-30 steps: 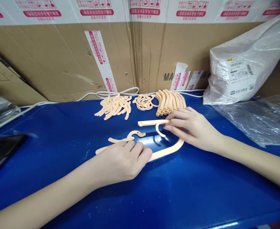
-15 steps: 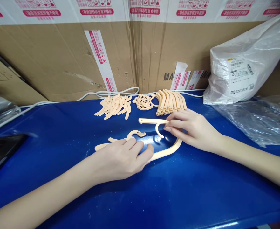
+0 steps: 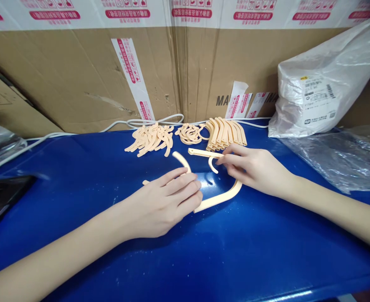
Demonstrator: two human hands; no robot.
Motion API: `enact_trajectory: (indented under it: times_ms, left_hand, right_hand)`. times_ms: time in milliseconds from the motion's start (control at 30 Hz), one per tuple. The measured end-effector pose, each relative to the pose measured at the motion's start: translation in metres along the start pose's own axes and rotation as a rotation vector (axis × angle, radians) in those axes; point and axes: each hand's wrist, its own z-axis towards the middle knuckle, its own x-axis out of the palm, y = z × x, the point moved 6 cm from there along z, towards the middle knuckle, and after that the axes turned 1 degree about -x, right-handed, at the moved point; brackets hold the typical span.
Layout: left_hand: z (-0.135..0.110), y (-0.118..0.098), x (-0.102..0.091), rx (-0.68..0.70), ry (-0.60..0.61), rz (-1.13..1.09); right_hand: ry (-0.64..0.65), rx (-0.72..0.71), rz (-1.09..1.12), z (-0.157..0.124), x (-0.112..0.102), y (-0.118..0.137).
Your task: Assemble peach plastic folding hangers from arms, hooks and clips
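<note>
We see one slim cream bar [image 3: 202, 153] at the middle of the bench [image 3: 219, 260], its right end pinched by our right hand [image 3: 252, 167], thumb and fingertips nearly together. One small hook [image 3: 212, 165] curves down from it, beside those fingertips. One bent arm [image 3: 221, 199] sweeps below, its upper end passing behind the right hand (whether it joins the bar there, we cannot tell). Our left hand [image 3: 169, 203] folds its fingers around one curved strip [image 3: 181, 160], which sticks up past them; one piece tip [image 3: 145, 182] shows beyond its wrist side.

A wide blue stretch gives us room between both hands and the front edge [image 3: 293, 295]. Behind lie three groups: strips [image 3: 153, 138], hooks [image 3: 189, 134] and stacked bars [image 3: 225, 132], too overlapped to count. One phone [image 3: 5, 201] sits far left; one white bag [image 3: 307, 84] and crumpled clear plastic [image 3: 332, 159] take the right, before cardboard [image 3: 87, 75].
</note>
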Motion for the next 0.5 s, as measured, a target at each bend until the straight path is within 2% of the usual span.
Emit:
enact_trajectory:
  times_ms: [500]
  left_hand:
    - [-0.004, 0.011, 0.011, -0.173, 0.042, -0.071]
  right_hand:
    - [-0.015, 0.036, -0.071, -0.001, 0.0, -0.002]
